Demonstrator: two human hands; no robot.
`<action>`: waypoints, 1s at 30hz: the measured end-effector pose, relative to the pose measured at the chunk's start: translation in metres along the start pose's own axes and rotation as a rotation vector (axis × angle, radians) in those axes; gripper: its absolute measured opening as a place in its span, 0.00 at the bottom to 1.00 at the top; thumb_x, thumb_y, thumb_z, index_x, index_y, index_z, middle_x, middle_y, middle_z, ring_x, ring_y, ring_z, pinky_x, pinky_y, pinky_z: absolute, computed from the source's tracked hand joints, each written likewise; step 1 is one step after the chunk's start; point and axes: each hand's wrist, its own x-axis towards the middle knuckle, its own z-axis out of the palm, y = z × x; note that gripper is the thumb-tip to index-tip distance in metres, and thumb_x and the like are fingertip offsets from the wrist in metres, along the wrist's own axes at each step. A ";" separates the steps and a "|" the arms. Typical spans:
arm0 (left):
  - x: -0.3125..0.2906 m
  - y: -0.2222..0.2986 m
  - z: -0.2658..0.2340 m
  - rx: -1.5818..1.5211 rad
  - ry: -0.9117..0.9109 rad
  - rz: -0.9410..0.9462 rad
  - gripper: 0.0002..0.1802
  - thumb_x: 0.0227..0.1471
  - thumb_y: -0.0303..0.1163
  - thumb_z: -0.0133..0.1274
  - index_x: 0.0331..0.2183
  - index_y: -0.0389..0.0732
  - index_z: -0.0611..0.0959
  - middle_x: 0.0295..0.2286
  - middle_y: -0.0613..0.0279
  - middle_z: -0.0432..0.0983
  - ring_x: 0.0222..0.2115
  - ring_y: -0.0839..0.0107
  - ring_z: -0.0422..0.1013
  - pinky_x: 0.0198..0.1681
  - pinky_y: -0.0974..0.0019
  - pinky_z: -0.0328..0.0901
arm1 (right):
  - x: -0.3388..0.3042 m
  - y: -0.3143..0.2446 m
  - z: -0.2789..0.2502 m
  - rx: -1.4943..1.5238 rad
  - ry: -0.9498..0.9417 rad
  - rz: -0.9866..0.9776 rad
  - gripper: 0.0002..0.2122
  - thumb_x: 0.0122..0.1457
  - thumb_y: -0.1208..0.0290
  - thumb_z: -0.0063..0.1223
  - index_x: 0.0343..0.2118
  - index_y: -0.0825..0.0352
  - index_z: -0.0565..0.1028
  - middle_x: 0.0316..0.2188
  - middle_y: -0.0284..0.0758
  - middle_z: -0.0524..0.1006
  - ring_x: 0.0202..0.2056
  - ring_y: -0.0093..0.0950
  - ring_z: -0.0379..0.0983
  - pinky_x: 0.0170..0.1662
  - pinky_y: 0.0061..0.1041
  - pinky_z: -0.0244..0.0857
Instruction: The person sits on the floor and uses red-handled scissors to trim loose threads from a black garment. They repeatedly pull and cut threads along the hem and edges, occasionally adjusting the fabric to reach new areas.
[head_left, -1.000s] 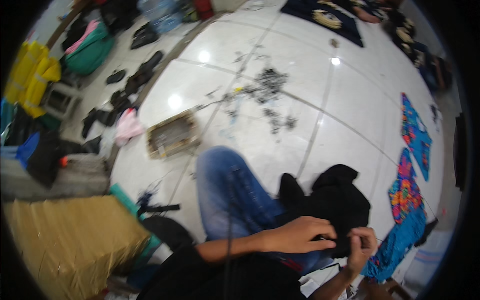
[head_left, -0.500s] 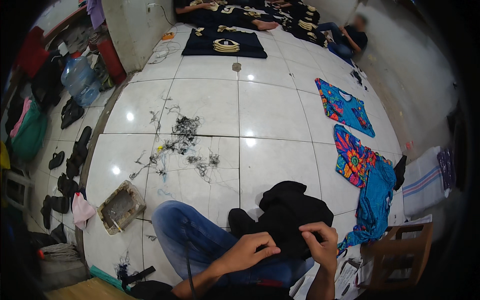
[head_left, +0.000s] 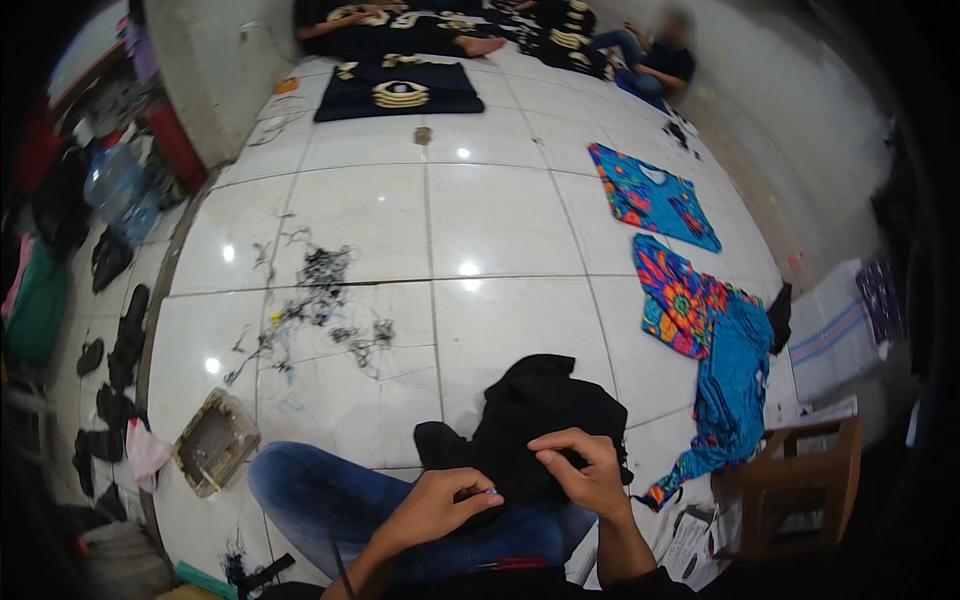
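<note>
Across my lap lies a black garment (head_left: 540, 400), bunched up and spilling onto the tiles in front. My left hand (head_left: 440, 505) is closed in a pinch over its near edge, with a tiny pale bluish speck at the fingertips. Just to the right and slightly higher, my right hand (head_left: 585, 470) pinches thumb against forefinger above the black cloth. What either pinch holds is too fine to make out. A small red tool (head_left: 510, 563) rests on my lap below the hands.
Blue floral garments (head_left: 715, 340) lie at the right, beside a brown plastic stool (head_left: 790, 490). At left stand a stone ashtray (head_left: 215, 440) with a cigarette and a tangle of black thread (head_left: 325, 285). Dark folded garments (head_left: 400, 92) and people sitting are at the back.
The view has swung right, so everything sits farther left in it. My right hand has come slightly nearer to my left; both remain pinched over the black garment.
</note>
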 end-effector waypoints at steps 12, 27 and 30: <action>0.011 0.012 0.019 0.065 -0.072 0.107 0.11 0.64 0.33 0.59 0.35 0.34 0.81 0.27 0.62 0.75 0.25 0.76 0.68 0.30 0.67 0.62 | -0.020 0.011 -0.018 0.073 0.089 0.077 0.05 0.60 0.81 0.62 0.39 0.70 0.84 0.32 0.37 0.86 0.33 0.23 0.83 0.37 0.20 0.73; 0.004 0.008 0.014 0.026 0.051 0.197 0.17 0.61 0.38 0.63 0.29 0.34 0.78 0.22 0.58 0.68 0.23 0.73 0.62 0.28 0.65 0.61 | -0.017 0.008 -0.004 -0.129 0.135 -0.063 0.07 0.58 0.84 0.61 0.39 0.71 0.84 0.34 0.41 0.86 0.31 0.28 0.84 0.35 0.24 0.75; 0.006 -0.003 0.012 -0.130 0.030 0.188 0.21 0.54 0.40 0.69 0.39 0.33 0.82 0.29 0.60 0.79 0.30 0.80 0.71 0.36 0.70 0.68 | -0.022 0.020 -0.002 -0.182 0.229 -0.071 0.07 0.59 0.83 0.62 0.41 0.71 0.83 0.36 0.41 0.86 0.34 0.30 0.84 0.40 0.25 0.75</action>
